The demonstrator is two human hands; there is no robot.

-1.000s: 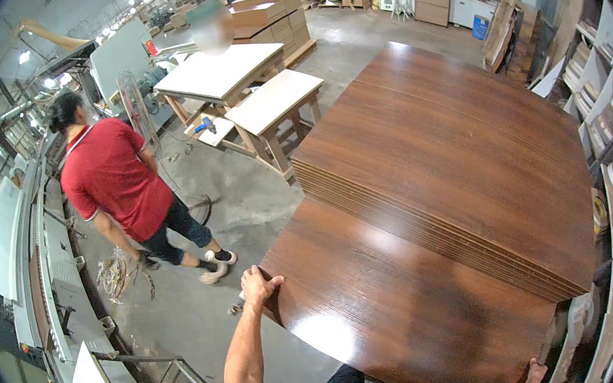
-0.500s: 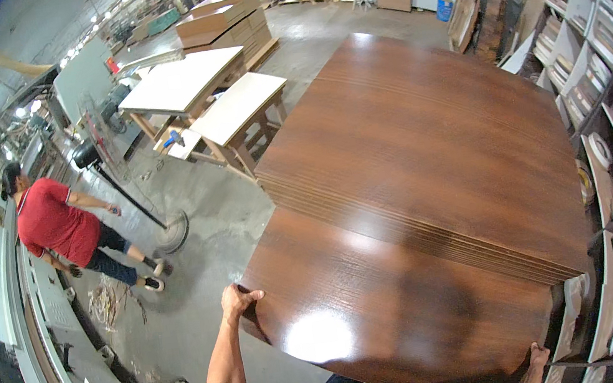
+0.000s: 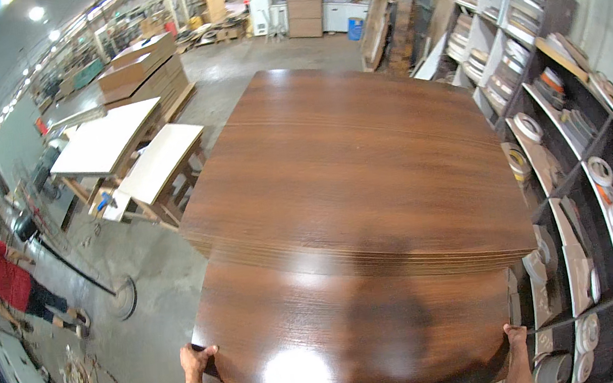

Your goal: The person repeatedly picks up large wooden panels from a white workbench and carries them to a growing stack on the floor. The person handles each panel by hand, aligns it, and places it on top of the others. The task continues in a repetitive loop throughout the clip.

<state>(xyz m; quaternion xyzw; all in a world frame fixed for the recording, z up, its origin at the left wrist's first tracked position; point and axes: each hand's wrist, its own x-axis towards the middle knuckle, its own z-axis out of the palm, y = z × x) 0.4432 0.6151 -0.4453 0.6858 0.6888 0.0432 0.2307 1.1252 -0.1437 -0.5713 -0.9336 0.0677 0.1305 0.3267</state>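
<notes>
Between my two hands is a glossy dark-brown wood-grain board, its near edge close to my body. My left hand grips the left edge near its front corner, thumb on top and fingers curled out of sight below. On the right edge, my right hand is closed the same way, fingers partly hidden. The board's far side meets a stack of matching brown boards, whose layered edges show as a stepped line. A bright lamp reflection and a dark shadow lie on the held board.
Shelves with rolls of edge banding line the right side. On the left stand a white-topped worktable, a lower white-topped bench and a pole on a round base. A person in a red shirt is at far left.
My view has swung to the right, so the stack, tables and person sit further left in the picture. Both hands keep their hold on the board's edges. The person's pose has changed slightly.
</notes>
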